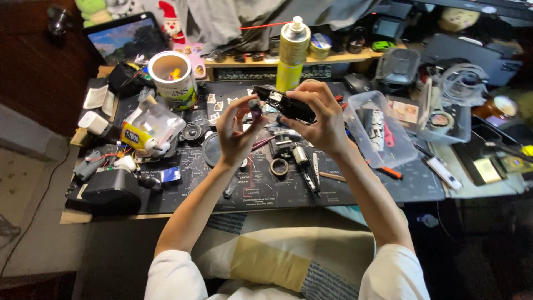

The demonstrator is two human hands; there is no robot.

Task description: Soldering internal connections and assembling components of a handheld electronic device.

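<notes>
My right hand (317, 119) grips a long black electronic device (284, 104), held tilted above the dark desk mat (261, 191). My left hand (236, 130) is raised just left of it, and its fingertips pinch a small dark part (255, 106) against the device's left end. Both forearms reach up from the bottom of the view. Under the hands lie small metal parts (300, 155), a tape ring (279, 166) and a round dark lens-like disc (211, 150).
A yellow spray can (292, 53) stands behind the hands. A white tin (173, 78) and a glue tube in a bag (147, 133) sit at the left. Clear plastic trays (383, 130) hold tools at the right. A black box (111, 191) lies front left.
</notes>
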